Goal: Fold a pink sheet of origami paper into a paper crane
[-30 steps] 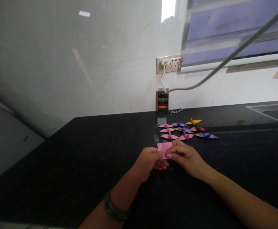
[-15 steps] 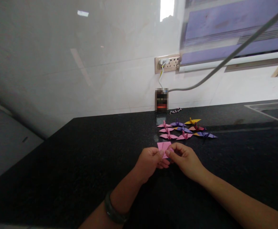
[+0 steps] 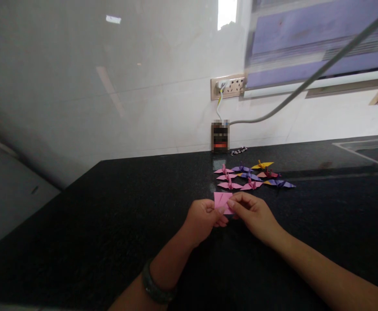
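Note:
A small folded square of pink paper (image 3: pixel 222 199) is held up between my two hands, with a slanting crease across its face. My left hand (image 3: pixel 204 218) grips its lower left part, thumb on top and fingers beneath. On the right side my right hand (image 3: pixel 249 211) pinches it between thumb and fingers. Just beyond the paper, several folded paper cranes stand in rows: a pink crane (image 3: pixel 230 185) is among the nearest, with a purple crane (image 3: pixel 280 183) to the right and a yellow crane (image 3: pixel 262 165) at the back.
The black countertop (image 3: pixel 111 224) runs back to a pale tiled wall (image 3: pixel 127 108). Against the wall stands a small blurred-out box (image 3: pixel 220 137), with a beaded strand (image 3: pixel 239 150) beside it. A grey cable (image 3: pixel 286 101) hangs across the right, near a wall socket (image 3: pixel 228 87).
My right thumb has shifted slightly up and right on the pink paper, and more of its face shows. My left hand still grips it; the cranes have not moved.

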### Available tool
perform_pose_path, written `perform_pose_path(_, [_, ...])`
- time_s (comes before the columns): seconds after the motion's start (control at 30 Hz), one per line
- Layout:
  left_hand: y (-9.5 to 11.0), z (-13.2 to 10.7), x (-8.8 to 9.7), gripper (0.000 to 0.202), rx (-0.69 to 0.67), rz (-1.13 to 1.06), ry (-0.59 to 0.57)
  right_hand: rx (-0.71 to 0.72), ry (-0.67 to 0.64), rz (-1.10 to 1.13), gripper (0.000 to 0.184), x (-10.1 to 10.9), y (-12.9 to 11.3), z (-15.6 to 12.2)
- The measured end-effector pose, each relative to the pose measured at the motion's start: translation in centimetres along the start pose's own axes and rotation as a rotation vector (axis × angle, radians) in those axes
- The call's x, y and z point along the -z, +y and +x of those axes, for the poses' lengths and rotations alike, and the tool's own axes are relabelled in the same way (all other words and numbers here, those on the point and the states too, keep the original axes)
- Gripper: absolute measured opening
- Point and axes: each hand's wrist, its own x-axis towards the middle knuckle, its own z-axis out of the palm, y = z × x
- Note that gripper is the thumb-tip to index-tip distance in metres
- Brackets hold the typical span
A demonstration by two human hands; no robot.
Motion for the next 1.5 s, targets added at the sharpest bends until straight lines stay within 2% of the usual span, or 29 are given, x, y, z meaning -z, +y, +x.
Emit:
perform_pose_path(0.1, [0.0,0.1,0.2,0.023,-0.015,0.037,-0.011,0.003,0.009,0.038,0.013,0.3,0.2,0.3])
perform_pose_path(0.13, [-0.1,0.1,0.4,0.022,-0.023,0.061,-0.022,0.006,-0.002,0.07,0.018,0.4,0.3,0.5])
perform_pose_path(0.23, [-0.3,0.0,0.9,0.022,-0.084,0.21,-0.067,0.023,-0.086,0.148,0.05,0.8,0.0,0.6])
perform_pose_path(0.27, [-0.4,0.0,1.1,0.022,-0.119,0.29,-0.085,0.018,-0.131,0.144,0.055,0.9,-0.1,0.6])
perform_pose_path(0.3, [-0.5,-0.1,1.2,0.022,-0.158,0.379,-0.103,0.005,-0.182,0.124,0.053,1.0,-0.3,0.5])
perform_pose_path(0.43, [-0.1,-0.5,1.6,0.021,-0.311,0.699,-0.121,-0.074,-0.327,-0.02,0.018,1.4,-0.6,0.3])
perform_pose_path(0.57, [0.6,-0.7,1.4,0.018,-0.434,0.817,-0.068,-0.099,-0.374,-0.116,0.021,1.5,-0.3,0.1])
perform_pose_path(0.63, [0.6,-0.6,1.3,0.016,-0.444,0.77,-0.038,-0.104,-0.389,-0.102,0.022,1.4,-0.2,0.0])
perform_pose_path(0.73, [0.0,-0.3,1.1,0.016,-0.367,0.623,-0.006,-0.109,-0.373,-0.052,0.022,1.1,-0.2,-0.1])
perform_pose_path(0.83, [-0.7,0.1,1.1,0.018,-0.298,0.507,-0.015,-0.12,-0.354,0.006,0.022,0.7,-0.3,-0.2])
perform_pose_path(1.07, [-0.9,0.2,1.1,0.013,-0.281,0.483,-0.035,-0.167,-0.399,-0.016,0.026,0.1,0.2,-0.3])
perform_pose_path(1.27, [-0.7,0.3,0.7,0.014,-0.208,0.234,-0.019,-0.184,-0.394,0.016,0.017,0.1,0.1,-0.3])
perform_pose_path(1.4, [-0.7,0.3,0.5,0.019,-0.214,0.117,0.028,-0.148,-0.377,0.028,0.016,-0.1,0.0,-0.4])
perform_pose_path(1.5, [-0.9,0.3,0.6,0.022,-0.251,0.177,0.067,-0.118,-0.364,0.018,0.017,-0.4,0.0,-0.5])
